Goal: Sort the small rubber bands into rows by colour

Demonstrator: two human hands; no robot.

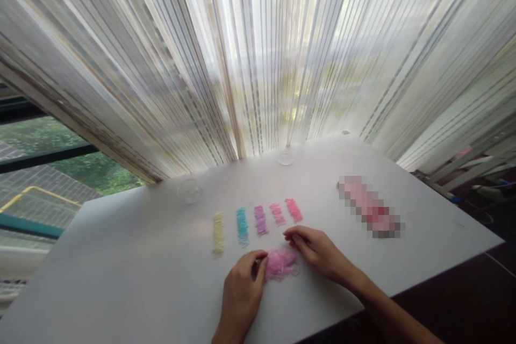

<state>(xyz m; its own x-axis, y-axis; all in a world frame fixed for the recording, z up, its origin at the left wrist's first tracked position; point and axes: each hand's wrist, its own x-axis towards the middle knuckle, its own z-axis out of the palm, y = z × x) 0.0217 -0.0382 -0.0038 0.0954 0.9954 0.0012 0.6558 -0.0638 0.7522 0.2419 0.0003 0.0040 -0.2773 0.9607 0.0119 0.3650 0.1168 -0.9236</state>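
In front of me on the white table lies a pink-purple bundle (280, 264) of what look like small elastic bands, with loose loops at its right edge. My left hand (244, 285) is at the bundle's left side, thumb and forefinger pinched together against its edge. Just above its right end, my right hand (312, 247) has its fingertips pressed together; anything between them is too small to make out. Farther back lie separate strips of similar bands: yellow (218, 235), blue (242, 227), purple (260, 220), pale pink (277, 214) and coral pink (293, 209).
A clear round dish (189, 192) stands at the table's back left, and a clear disc (286, 159) lies near the back edge. To the right is a blurred-out pink object (368, 207). Striped sheer curtains (274, 64) hang behind the table.
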